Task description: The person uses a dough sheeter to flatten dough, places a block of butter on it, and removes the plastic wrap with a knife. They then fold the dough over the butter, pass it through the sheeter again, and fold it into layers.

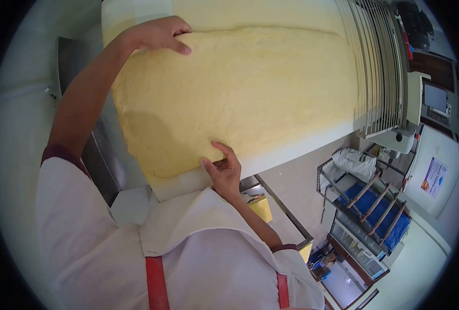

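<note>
A wide, pale yellow sheet of dough (250,88) lies flat on a white belt or cloth (286,152). My left hand (162,35) is at its far edge near the left end, with the thumb stretched over the dough and the other fingers bent at the edge. At the near edge, my right hand (223,168) touches the dough, its thumb and forefinger spread in a C shape. The remaining fingers of that hand are mostly hidden. Rounded and slightly uneven, the dough's left end shows a faint shadow.
Metal bars of a guard (376,67) stand across the right end of the belt. To the lower right are a rack with a blue sheet (376,206) and a white plastic bag (354,163). A yellow block (260,209) sits below the belt. Metal panels (103,155) line the left side.
</note>
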Available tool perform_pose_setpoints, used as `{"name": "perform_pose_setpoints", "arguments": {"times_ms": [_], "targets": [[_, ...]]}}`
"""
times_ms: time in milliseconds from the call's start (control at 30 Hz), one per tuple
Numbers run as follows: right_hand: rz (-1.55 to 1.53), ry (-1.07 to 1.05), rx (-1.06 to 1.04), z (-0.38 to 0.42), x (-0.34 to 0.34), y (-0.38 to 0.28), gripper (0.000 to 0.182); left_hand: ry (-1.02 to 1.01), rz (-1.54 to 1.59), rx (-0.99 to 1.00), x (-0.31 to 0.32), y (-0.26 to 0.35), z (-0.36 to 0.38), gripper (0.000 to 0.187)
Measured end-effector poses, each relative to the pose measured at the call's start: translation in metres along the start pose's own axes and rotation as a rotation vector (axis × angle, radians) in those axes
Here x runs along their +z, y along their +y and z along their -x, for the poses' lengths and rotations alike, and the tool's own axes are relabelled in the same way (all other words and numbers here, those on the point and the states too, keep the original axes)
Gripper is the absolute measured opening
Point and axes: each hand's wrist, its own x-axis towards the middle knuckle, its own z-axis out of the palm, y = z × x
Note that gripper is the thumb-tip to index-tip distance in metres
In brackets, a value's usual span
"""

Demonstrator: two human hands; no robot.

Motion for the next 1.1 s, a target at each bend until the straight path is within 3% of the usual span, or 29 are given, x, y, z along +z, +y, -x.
{"name": "perform_pose_setpoints", "arguments": {"times_ms": [67, 167, 267, 333, 400, 467, 600, 667, 700, 800, 867, 900, 967, 1033, 1100], "targets": [[-0.115, -0.015, -0.001, 0.01, -0.007, 0.02, 0.048, -0.001, 0.071, -0.013, -0.013, -0.008, -0.003, 0.031], [-0.228, -0.209, -0.003, 0.017, -0.032, 0.037, 0.042, 0.066, 0.235, 0.045, -0.022, -0.026, 0.003, 0.029], [0.078, -0.213, -0.03, 0.012, -0.081, 0.033, 0.031, 0.514, 0.209, 0.196, -0.018, -0.044, 0.026, 0.031], [0.079, -0.05, -0.055, -0.003, -0.112, 0.013, 0.022, 0.476, 0.147, 0.182, -0.008, -0.052, 0.038, 0.032], [0.518, 0.087, -0.234, -0.031, -0.135, -0.036, 0.021, 0.461, 0.065, 0.169, 0.022, -0.041, 0.05, 0.032], [0.644, 0.145, -0.454, -0.073, -0.145, -0.081, 0.018, 0.496, 0.046, 0.127, 0.034, -0.03, 0.05, 0.031], [0.939, 0.029, -0.955, -0.181, -0.128, -0.163, 0.024, 0.71, -0.044, 0.194, 0.054, -0.019, 0.031, 0.032], [0.981, -0.065, -1.109, -0.239, -0.106, -0.18, 0.027, 0.811, -0.275, 0.186, 0.069, -0.006, 0.014, 0.031], [1.025, -0.144, -1.094, -0.262, -0.099, -0.181, 0.027, 0.862, -0.397, 0.178, 0.073, 0.002, 0.008, 0.03], [1.097, -0.369, -1.013, -0.304, -0.094, -0.184, 0.028, 0.795, -0.192, -0.171, 0.077, 0.031, 0.004, 0.028], [1.063, -0.481, -0.909, -0.308, -0.105, -0.189, 0.029, 0.771, -0.189, -0.256, 0.075, 0.043, 0.005, 0.026], [1.034, -0.47, -0.979, -0.311, -0.109, -0.189, 0.028, 0.751, -0.189, -0.29, 0.074, 0.047, 0.004, 0.025], [0.995, -0.408, -1.092, -0.318, -0.129, -0.189, 0.027, 0.754, -0.134, -0.235, 0.074, 0.043, 0.002, 0.027], [0.998, -0.493, -0.972, -0.333, -0.169, -0.198, 0.027, 0.824, -0.247, -0.301, 0.08, 0.054, -0.01, 0.028], [1.007, -0.607, -0.872, -0.346, -0.194, -0.204, 0.028, 0.956, -0.298, -0.089, 0.097, 0.081, -0.041, 0.027]]}}
